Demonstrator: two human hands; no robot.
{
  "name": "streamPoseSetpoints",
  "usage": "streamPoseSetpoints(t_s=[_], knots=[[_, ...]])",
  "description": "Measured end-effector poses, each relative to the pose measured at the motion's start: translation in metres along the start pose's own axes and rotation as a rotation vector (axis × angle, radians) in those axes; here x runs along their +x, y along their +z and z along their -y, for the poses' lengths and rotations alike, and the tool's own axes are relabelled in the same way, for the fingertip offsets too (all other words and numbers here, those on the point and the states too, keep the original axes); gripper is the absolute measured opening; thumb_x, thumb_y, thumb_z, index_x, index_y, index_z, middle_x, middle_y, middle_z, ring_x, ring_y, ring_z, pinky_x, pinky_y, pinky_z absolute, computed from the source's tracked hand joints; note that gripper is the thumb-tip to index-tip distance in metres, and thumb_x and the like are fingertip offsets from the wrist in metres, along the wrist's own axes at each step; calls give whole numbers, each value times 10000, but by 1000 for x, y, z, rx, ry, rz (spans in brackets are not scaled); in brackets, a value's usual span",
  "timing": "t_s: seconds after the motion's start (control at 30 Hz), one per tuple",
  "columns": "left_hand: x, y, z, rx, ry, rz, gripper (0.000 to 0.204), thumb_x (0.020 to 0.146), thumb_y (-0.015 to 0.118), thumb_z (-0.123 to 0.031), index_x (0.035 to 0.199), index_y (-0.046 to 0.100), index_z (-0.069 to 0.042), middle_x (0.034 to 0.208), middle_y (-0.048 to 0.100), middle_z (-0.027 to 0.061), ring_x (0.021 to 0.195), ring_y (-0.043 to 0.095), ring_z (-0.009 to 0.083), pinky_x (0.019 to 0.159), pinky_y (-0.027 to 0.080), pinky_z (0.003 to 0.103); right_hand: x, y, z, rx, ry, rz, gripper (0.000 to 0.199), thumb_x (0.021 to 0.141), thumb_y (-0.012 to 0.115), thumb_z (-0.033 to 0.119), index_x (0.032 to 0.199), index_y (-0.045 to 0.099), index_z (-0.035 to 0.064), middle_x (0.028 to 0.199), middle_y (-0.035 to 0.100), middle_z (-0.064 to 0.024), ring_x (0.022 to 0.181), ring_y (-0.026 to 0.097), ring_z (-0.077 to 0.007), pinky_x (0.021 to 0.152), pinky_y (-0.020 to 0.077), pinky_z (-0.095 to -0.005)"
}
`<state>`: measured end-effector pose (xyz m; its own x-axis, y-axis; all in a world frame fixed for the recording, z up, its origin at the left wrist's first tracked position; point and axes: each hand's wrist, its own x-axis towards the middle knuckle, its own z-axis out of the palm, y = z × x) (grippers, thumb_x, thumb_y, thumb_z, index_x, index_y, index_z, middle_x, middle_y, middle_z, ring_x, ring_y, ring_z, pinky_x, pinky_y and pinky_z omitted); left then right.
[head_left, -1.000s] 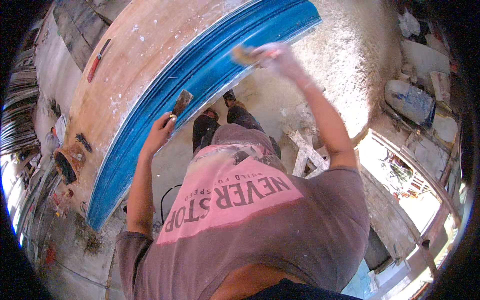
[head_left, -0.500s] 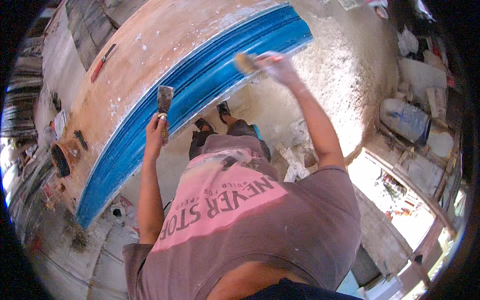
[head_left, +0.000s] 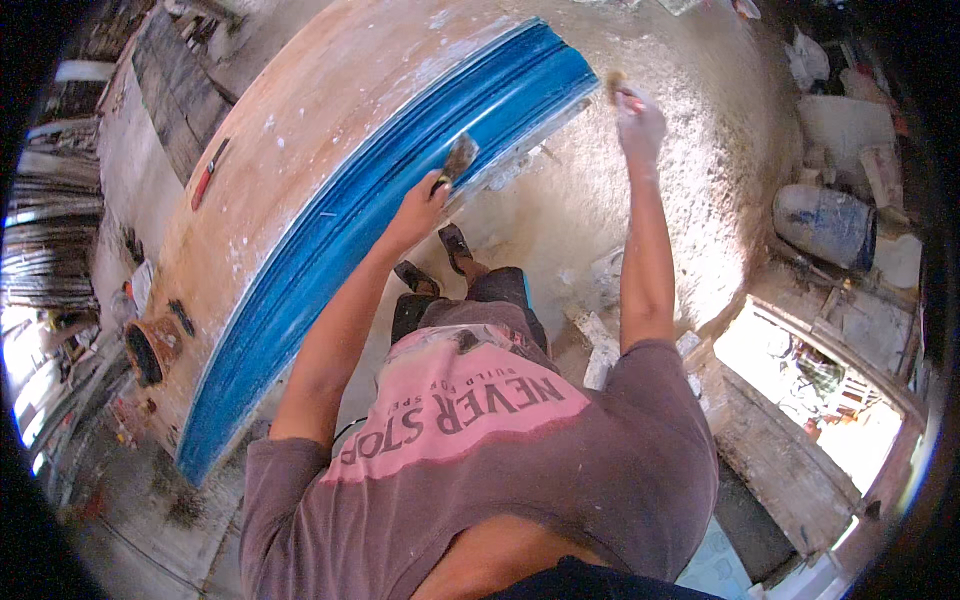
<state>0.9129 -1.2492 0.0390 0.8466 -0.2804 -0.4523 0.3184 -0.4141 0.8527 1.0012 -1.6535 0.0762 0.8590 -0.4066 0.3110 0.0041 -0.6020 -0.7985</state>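
A long blue moulding (head_left: 380, 210) runs along the edge of a broad tan slab (head_left: 330, 110), curving from lower left to upper right; its lower end fades into dark clutter near the rim and is hard to make out. Right of the moulding lies a pale, rough floor (head_left: 700, 150). Further right of it, a blue drum (head_left: 828, 225) lies on its side among white bags and scraps too blurred to tell apart. On the slab, above the moulding, rests a small red tool (head_left: 208, 172).

The left hand (head_left: 420, 200) is closed round the handle of a scraper (head_left: 458, 158), whose blade rests on the moulding. The right hand (head_left: 638, 120) is clenched on a brush (head_left: 615, 85), just past the moulding's upper end; the bristles are blurred.
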Motion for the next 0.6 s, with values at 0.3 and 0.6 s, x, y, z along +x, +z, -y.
streamPoseSetpoints(t_s=[0.3, 0.6], knots=[[162, 92, -130, 237, -53, 52, 372, 1003, 504, -306, 1088, 564, 51, 954, 654, 292, 853, 647, 440, 796, 486, 523, -156, -114, -41, 53, 547, -260, 199, 873, 764, 161, 1010, 745, 17, 909, 742, -41, 806, 665, -93, 765, 529, -253], [150, 93, -107, 513, 169, -52, 365, 1002, 480, -269, 1174, 530, 49, 1035, 637, 360, 1016, 611, 528, 884, 479, 573, -298, -148, -67, 213, 881, -467, 201, 912, 715, 128, 1044, 698, -23, 1001, 715, -98, 895, 686, -172, 787, 567, -304]])
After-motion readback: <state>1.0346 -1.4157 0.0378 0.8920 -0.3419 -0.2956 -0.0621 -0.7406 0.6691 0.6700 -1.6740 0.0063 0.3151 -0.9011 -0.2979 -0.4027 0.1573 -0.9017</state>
